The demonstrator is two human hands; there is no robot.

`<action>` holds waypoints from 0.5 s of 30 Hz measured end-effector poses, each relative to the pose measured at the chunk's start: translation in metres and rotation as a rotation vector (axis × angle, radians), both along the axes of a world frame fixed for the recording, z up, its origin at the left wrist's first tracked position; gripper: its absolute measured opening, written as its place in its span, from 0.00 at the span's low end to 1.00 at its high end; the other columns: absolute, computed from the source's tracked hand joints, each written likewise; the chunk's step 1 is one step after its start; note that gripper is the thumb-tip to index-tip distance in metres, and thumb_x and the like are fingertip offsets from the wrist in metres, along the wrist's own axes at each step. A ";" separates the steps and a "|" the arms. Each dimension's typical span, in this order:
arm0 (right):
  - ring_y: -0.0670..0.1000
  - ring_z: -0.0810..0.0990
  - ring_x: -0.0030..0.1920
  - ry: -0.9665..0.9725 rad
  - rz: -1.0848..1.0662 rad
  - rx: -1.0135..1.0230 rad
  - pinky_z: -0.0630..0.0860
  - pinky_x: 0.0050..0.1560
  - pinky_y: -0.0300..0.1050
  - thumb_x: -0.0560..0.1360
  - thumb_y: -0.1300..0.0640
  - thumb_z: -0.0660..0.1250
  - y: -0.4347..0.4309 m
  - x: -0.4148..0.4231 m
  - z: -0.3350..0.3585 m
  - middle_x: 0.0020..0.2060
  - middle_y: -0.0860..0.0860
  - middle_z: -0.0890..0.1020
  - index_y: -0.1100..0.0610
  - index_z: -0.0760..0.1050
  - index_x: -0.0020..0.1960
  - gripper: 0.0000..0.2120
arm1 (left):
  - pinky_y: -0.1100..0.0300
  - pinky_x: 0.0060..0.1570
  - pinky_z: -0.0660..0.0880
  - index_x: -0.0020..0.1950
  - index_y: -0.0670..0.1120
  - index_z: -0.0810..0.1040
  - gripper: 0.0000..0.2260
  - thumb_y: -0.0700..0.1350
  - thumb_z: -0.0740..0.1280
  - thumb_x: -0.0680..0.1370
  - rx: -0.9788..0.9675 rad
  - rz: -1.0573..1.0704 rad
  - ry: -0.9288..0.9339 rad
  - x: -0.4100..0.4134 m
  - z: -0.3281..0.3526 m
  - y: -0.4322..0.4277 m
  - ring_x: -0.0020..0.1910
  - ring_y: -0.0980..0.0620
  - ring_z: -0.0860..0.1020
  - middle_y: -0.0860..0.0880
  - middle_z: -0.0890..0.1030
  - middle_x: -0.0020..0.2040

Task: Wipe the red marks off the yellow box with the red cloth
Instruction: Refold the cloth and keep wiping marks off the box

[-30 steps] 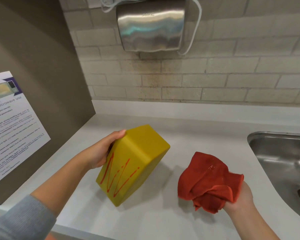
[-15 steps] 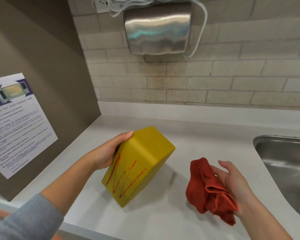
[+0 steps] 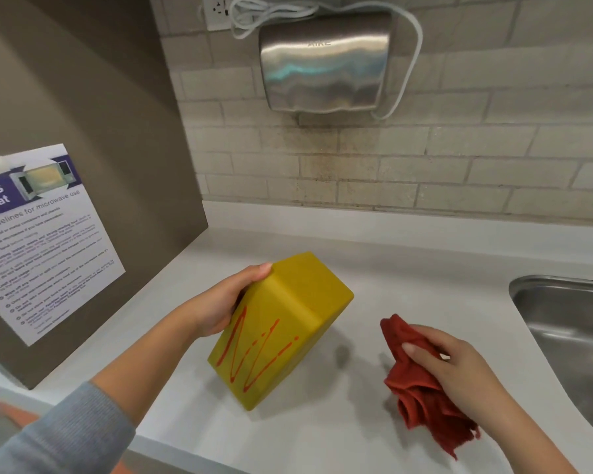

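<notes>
My left hand (image 3: 220, 304) grips the yellow box (image 3: 298, 313) by its upper left edge and holds it tilted above the white counter. Red zigzag marks (image 3: 250, 352) cover the box face turned toward me. To the right, apart from the box, my right hand (image 3: 456, 366) is shut on the crumpled red cloth (image 3: 421, 395), palm down with the thumb on top. The cloth hangs below my fingers, just over the counter.
The white counter (image 3: 322, 439) runs to a tiled back wall. A steel sink (image 3: 569, 323) is at the right edge. A brown panel with a microwave notice (image 3: 42, 241) stands at the left. A metal hand dryer (image 3: 326, 63) hangs on the wall above.
My right hand has turned over from palm up to palm down, regripping the red cloth so it hangs beneath the fingers. The box stays held at about the same tilt.
</notes>
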State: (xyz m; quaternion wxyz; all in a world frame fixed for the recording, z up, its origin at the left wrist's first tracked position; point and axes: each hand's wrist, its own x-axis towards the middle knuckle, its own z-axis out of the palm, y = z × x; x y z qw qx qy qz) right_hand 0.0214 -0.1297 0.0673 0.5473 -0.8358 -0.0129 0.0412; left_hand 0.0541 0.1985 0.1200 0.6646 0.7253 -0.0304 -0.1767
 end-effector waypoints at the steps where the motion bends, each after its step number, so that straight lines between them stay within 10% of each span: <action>1: 0.41 0.83 0.43 -0.042 0.000 -0.042 0.75 0.46 0.39 0.74 0.55 0.69 0.000 0.000 0.000 0.45 0.42 0.86 0.42 0.80 0.53 0.11 | 0.48 0.59 0.75 0.67 0.52 0.71 0.42 0.70 0.72 0.57 -0.002 0.001 -0.001 0.000 0.000 0.000 0.59 0.43 0.78 0.43 0.77 0.62; 5: 0.48 0.82 0.48 -0.144 -0.127 -0.005 0.74 0.46 0.42 0.76 0.55 0.66 0.003 0.004 0.004 0.46 0.46 0.84 0.47 0.78 0.55 0.08 | 0.48 0.59 0.75 0.66 0.53 0.71 0.41 0.70 0.71 0.58 0.004 0.005 -0.006 -0.001 0.000 -0.001 0.59 0.44 0.79 0.45 0.78 0.61; 11: 0.64 0.83 0.40 0.320 0.116 0.693 0.81 0.36 0.52 0.72 0.59 0.68 0.005 0.006 0.044 0.45 0.69 0.83 0.65 0.77 0.55 0.14 | 0.46 0.62 0.73 0.66 0.52 0.71 0.35 0.68 0.68 0.64 0.008 0.023 -0.003 -0.004 0.002 -0.004 0.60 0.43 0.78 0.43 0.78 0.62; 15: 0.58 0.83 0.37 0.064 0.018 0.672 0.81 0.38 0.49 0.64 0.65 0.72 0.018 0.023 0.055 0.41 0.61 0.84 0.62 0.78 0.55 0.20 | 0.46 0.63 0.73 0.65 0.52 0.72 0.25 0.61 0.59 0.72 0.005 0.040 0.000 -0.005 0.003 -0.008 0.60 0.43 0.77 0.43 0.77 0.63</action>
